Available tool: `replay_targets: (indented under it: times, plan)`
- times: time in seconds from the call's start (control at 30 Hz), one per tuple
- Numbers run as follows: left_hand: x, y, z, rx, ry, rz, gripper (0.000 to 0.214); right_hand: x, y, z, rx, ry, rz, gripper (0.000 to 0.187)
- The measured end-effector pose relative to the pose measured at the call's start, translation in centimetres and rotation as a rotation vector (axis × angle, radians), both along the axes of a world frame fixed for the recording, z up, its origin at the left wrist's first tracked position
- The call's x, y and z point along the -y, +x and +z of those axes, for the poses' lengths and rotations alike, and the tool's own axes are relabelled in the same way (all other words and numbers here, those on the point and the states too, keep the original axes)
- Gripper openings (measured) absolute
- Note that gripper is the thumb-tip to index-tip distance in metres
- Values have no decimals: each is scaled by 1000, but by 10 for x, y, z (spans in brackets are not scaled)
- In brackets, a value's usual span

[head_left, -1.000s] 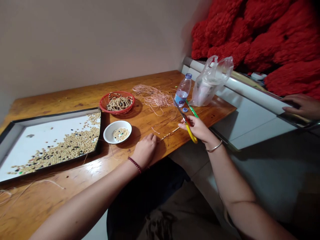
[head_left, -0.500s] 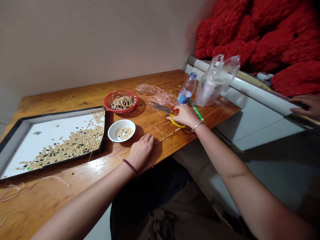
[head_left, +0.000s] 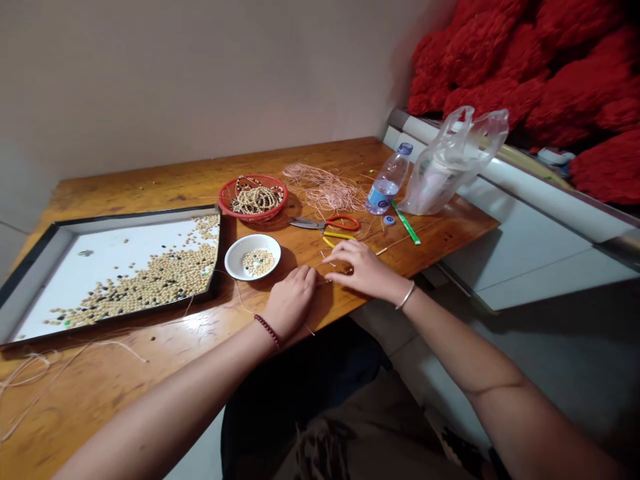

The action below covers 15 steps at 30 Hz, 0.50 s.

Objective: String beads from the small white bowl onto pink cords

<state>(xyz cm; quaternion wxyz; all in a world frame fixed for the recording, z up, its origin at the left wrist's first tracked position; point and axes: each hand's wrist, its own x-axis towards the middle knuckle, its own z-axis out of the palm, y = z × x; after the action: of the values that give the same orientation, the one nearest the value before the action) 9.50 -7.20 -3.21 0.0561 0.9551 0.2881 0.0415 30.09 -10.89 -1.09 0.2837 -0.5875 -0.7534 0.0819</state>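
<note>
My left hand (head_left: 291,297) rests on the table by its front edge, fingers curled closed over one end of a beaded string (head_left: 381,252). That string, threaded with small pale beads, runs right beneath my right hand (head_left: 364,270), which partly hides it. My right hand is held low over it, thumb and fingers apart, with nothing gripped. Just beyond lie scissors (head_left: 320,225) with one orange-red and one yellow handle, blades pointing left. A white bowl (head_left: 231,261) holding some loose beads stands left of my left hand.
On the left lies a black-edged tray (head_left: 115,250) of loose beads. Behind the bowl is a red basket (head_left: 227,207) of beaded strings. Pink cord (head_left: 330,190), a water bottle (head_left: 387,187), its cap (head_left: 389,220), a green strip (head_left: 407,225) and a plastic bag (head_left: 440,173) are toward the back right.
My right hand has let go of the scissors, which now lie on the table, and has moved nearer to my left hand, over the beaded string. My left hand keeps its place.
</note>
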Motion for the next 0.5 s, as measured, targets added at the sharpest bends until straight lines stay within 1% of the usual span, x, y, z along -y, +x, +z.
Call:
replay_targets:
  times: [0.07,0.1,0.2,0.27,0.33,0.4,0.43,0.47,0.5]
  plan:
    - [0,1,-1,24,-4,18,19,20,-13,-10,54,-5,-12,30]
    - [0,1,-2,36,-6,24,20,26,-18,-17,79,-3,-16,27]
    - [-1,2,-2,69,-8,24,20,31,-25,-34,105,19,-78,11]
    - [-1,1,-2,76,1,26,19,32,-26,-40,94,36,-134,12]
    - [-1,1,-2,64,16,39,19,33,-23,-41,95,43,-171,14]
    - [-1,0,-1,42,30,50,18,37,-13,-36,129,49,-199,16]
    - [-1,0,0,31,35,52,18,40,-4,-33,161,53,-217,17]
    - [-1,0,0,22,40,50,18,42,9,-29,196,67,-265,19]
    - [-1,-1,0,14,49,44,18,45,24,-25,230,85,-345,20]
